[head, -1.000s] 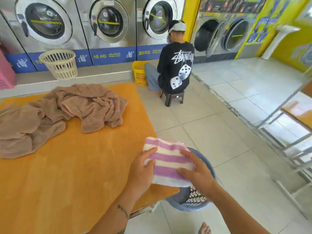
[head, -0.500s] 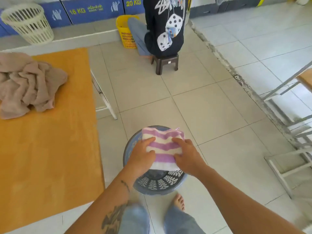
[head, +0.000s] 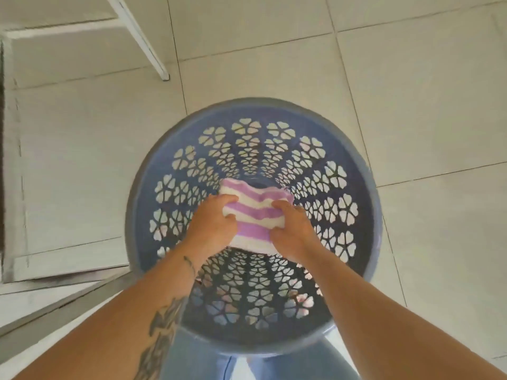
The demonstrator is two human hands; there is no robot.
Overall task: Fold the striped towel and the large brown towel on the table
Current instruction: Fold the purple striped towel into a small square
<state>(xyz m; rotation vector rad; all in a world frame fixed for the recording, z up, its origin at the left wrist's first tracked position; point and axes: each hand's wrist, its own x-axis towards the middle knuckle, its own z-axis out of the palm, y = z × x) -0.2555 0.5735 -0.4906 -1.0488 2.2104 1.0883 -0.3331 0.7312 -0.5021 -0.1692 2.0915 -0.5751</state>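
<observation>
The folded striped towel, purple and white, is down inside a round blue laundry basket with flower-shaped holes. My left hand grips its left side and my right hand grips its right side. Both forearms reach down into the basket from the bottom of the view. The large brown towel and the table top are out of view.
The basket stands on a pale tiled floor. A white metal table leg runs diagonally at the top left, and a grey frame rail crosses the lower left. My jeans show below the basket.
I carried the folded striped towel off the orange table and lowered it into the blue basket. The view tipped straight down, so the brown towel and table left the frame.
</observation>
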